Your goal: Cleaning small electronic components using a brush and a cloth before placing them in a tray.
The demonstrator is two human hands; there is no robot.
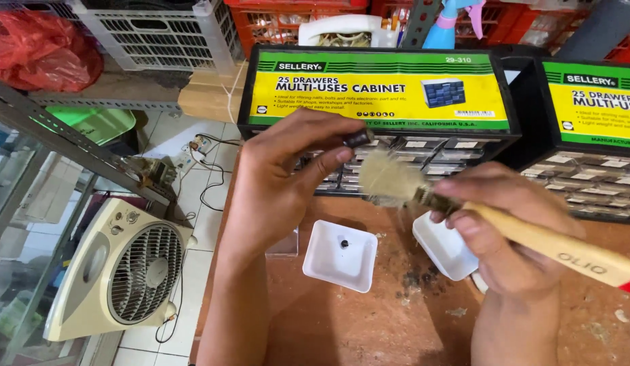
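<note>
Wooden-handled paintbrush with pale bristles and a metal ferrule [464, 213] sits in my right hand [508, 234], fingers wrapped tight around the handle near the ferrule, bristles pointing up-left. My left hand [281, 179] pinches a small dark cylindrical part [359, 138] between thumb and fingertips, held above the table just beside the bristle tips; whether the bristles touch the part I cannot tell.

Below my hands, 2 white square plastic trays rest on the brown worn tabletop [369, 325]: the left tray [340, 255] has 1 tiny dark piece in it, the right tray [445, 245] is partly hidden under my right hand.

Behind stands a black multi-drawer parts cabinet with a green-yellow label [379, 91], a 2nd similar cabinet [589, 129] to its right. A beige box fan [122, 268] stands on the tiled floor at left.
</note>
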